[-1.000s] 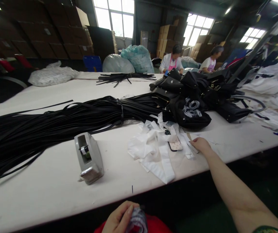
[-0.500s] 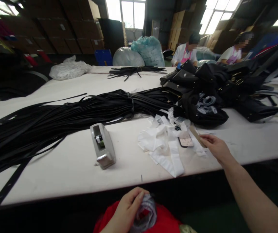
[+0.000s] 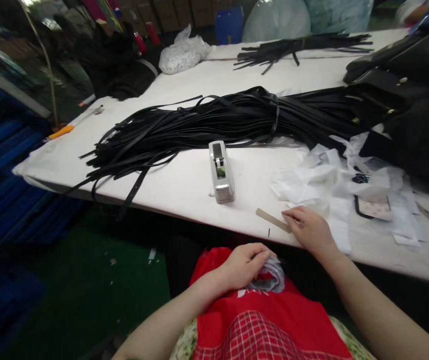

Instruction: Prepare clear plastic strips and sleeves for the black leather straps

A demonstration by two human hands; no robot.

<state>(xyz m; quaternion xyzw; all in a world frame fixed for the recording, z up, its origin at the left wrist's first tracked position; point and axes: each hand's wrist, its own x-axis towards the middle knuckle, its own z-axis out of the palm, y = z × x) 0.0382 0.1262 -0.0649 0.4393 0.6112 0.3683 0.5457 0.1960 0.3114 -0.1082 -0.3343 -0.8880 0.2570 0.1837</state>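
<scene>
My right hand (image 3: 309, 231) rests on the white table (image 3: 184, 185) near its front edge, fingers pinched on one end of a thin tan strip (image 3: 272, 220) that lies flat on the table. My left hand (image 3: 242, 265) is in my lap over a red apron (image 3: 252, 320), fingers curled round a small grey, crumpled bundle (image 3: 270, 279). A silver tape dispenser (image 3: 220, 171) stands just left of the strip. White paper scraps (image 3: 323, 187) and a phone (image 3: 374, 207) lie to the right of my right hand.
A large tied bundle of black straps (image 3: 214, 122) stretches across the table, some ends hanging off the left edge. Black bags (image 3: 405, 95) are piled at the right. A second strap bundle (image 3: 297, 46) and a white plastic bag (image 3: 182, 50) lie at the far side. Blue crates (image 3: 8, 165) stand left.
My view has swung down and left. My right hand has moved the tan strip from beside the phone to the table's front edge. My left hand stays in my lap on the grey bundle.
</scene>
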